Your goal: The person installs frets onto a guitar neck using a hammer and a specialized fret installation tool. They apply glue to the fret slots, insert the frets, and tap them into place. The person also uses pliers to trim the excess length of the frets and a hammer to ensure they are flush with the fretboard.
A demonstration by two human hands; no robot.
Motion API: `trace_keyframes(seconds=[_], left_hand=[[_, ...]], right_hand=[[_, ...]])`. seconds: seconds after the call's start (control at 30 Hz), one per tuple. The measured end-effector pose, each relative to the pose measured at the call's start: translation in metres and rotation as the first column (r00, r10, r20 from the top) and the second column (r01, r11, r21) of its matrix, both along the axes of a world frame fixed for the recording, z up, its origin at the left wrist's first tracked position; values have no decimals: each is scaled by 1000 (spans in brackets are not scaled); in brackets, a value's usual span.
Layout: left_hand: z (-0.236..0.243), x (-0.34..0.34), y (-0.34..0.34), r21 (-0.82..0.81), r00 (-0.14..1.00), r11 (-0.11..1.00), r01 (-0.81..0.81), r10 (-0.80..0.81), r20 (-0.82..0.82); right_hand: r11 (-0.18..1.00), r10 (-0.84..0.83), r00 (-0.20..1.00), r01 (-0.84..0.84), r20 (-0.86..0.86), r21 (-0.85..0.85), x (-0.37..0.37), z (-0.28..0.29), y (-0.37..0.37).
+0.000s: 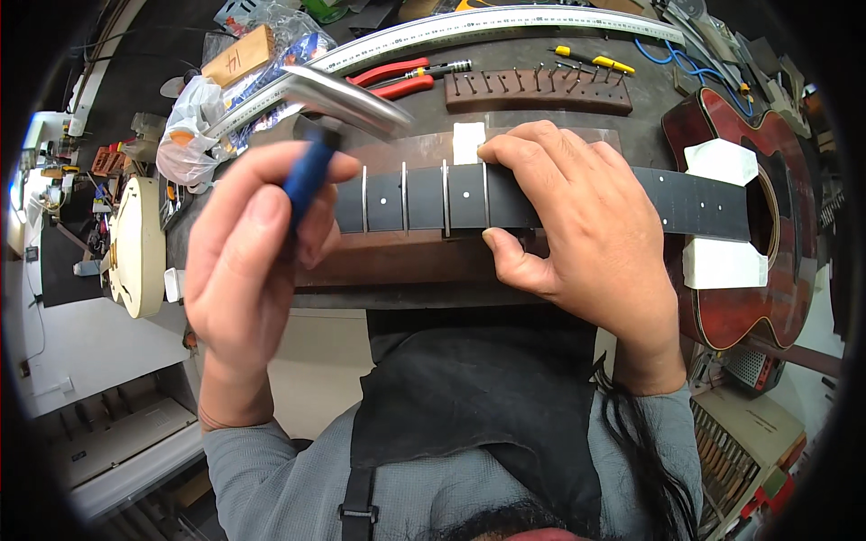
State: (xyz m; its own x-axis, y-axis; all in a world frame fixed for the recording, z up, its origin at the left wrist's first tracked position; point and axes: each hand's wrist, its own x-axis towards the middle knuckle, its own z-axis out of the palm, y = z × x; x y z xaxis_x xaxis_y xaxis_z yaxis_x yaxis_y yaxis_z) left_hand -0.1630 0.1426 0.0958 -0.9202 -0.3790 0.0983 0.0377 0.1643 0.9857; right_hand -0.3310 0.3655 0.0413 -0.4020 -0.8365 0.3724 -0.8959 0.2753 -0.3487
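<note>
My left hand (pixel 244 257) is closed round the blue handle of a hammer (pixel 311 171). Its shiny metal head, smeared by motion, is raised near the far edge of a guitar neck. The dark fretboard (pixel 704 204) has white dot inlays and several metal frets at its left part. Over the board lies my right hand (pixel 586 216), index fingertip at the far end and thumb at the near end of a fret wire (pixel 486 197), gripping it across the neck. To the right is the red guitar body (pixel 722 320), with white paper pieces (pixel 724 261) beside the fretboard.
Beyond the neck, a brown wooden block (pixel 541 93) holds several upright fret wires. Red-handled pliers (pixel 401 87), a yellow-and-black knife (pixel 595 60) and a long metal ruler (pixel 505 20) lie behind. Plastic bags (pixel 194 126) sit at the far left. A cream guitar body (pixel 140 248) stands left.
</note>
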Motion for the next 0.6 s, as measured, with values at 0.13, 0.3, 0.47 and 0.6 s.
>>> trace_keyframes(seconds=[0.13, 0.3, 0.47, 0.6], left_hand=[[-4, -1, -12, -46, 980, 984, 173, -168, 103], [-14, -18, -17, -782, 962, 599, 174, -274, 4], [-9, -25, -13, -891, 945, 428, 150, -326, 3], [-20, -21, -14, -874, 947, 460, 155, -323, -2]], right_hand=[[1000, 10, 1000, -10, 1, -8, 0, -2, -1], [1000, 0, 1000, 0, -2, -6, 1, -2, -1], [1000, 0, 1000, 0, -12, -2, 0, -4, -1], [1000, -3, 1000, 3, -1, 12, 1, -2, -3]])
